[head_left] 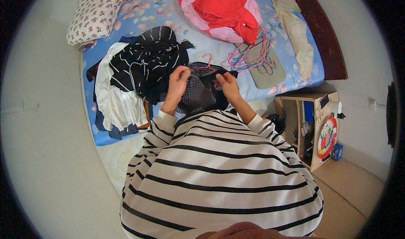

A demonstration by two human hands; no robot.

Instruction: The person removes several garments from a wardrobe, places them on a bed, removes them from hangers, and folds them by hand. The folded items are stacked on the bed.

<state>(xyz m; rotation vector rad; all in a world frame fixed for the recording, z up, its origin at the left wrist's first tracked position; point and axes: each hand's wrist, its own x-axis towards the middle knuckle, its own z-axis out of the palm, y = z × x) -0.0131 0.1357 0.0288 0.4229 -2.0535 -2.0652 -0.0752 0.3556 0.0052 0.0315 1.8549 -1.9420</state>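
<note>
A dark, sheer patterned garment hangs down in front of me at the near edge of the bed. My left hand pinches its upper left part. On the other side, my right hand grips its black upper right part. Between the hands, the hook and shoulders of a pink hanger show above the cloth; its lower part is hidden. Left of the garment lies a heap with a black-and-white striped garment on top of a white garment.
Several pink and blue hangers lie tangled on a grey-green pad. Behind them is a red and pink bundle of cloth. A floral pillow sits at the far left. A wooden cabinet stands right of the bed.
</note>
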